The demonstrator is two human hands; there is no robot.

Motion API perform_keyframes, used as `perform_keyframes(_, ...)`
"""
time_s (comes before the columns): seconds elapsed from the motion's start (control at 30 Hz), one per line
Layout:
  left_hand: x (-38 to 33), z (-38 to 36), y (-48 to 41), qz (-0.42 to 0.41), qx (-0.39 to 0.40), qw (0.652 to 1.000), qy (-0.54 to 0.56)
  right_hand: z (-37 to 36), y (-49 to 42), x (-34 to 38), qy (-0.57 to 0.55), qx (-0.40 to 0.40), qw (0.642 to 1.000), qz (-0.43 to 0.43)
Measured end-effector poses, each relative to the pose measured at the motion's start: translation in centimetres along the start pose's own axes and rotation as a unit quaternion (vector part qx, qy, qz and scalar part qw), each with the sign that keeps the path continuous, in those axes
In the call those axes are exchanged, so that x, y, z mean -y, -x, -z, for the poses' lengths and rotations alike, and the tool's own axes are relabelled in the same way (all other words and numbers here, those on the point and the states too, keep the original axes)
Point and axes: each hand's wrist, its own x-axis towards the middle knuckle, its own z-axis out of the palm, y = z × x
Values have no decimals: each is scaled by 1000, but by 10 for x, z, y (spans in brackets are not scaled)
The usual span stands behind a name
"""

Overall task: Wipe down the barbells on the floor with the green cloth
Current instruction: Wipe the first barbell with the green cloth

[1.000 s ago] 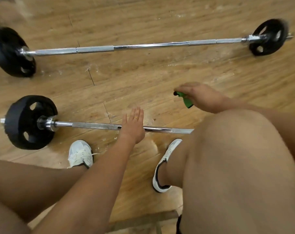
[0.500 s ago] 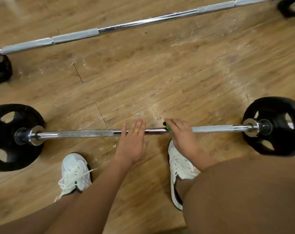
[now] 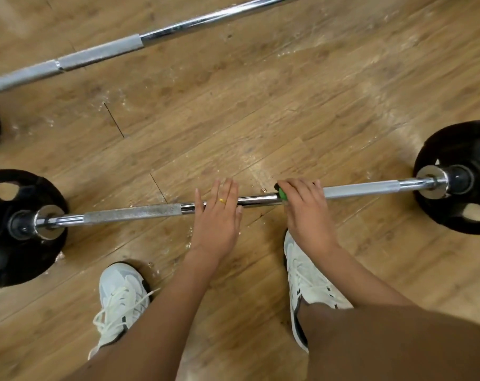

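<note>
Currently: near barbell [image 3: 131, 211] lies left-to-right on floor [image 3: 288, 105].
Right grip [image 3: 307, 213] clasps green cloth [image 3: 282, 193] round it; left grip [image 3: 219, 218] rests flat on it, holding nothing.

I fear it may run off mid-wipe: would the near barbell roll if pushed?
Likely yes: the near chrome barbell sits on round black plates on smooth wooden floor. The flat left hand probably steadies it. Probably stiff and heavy.

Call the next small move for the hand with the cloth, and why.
Probably slide the right hand rightward along the near barbell toward the right plate. It grips the green cloth round the bar at mid-shaft, and the left hand lies flat on the bar beside it, likely steadying it. The grey knurled stretch to the right is uncovered.
</note>
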Motion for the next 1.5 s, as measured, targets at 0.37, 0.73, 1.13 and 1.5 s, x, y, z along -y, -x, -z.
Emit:
perform_keyframes(0.37, 10, 12, -37, -11, -5, 1000, 6, -7, -36, 7, 8, -5, 1000, 7)
perform_keyframes(0.73, 3, -1, -29, 16, -107, 991, 77, -8, -56, 10, -2, -16, 1000, -15)
perform_keyframes(1.13, 3, 10, -50, 43, -75, 993, 80, -6, -80, 2, -23, 12, 1000, 8)
perform_keyframes(1.5, 4, 25, -81, 61, -70, 991, 100, 11, -111, -22, -21, 73, 997, 14)
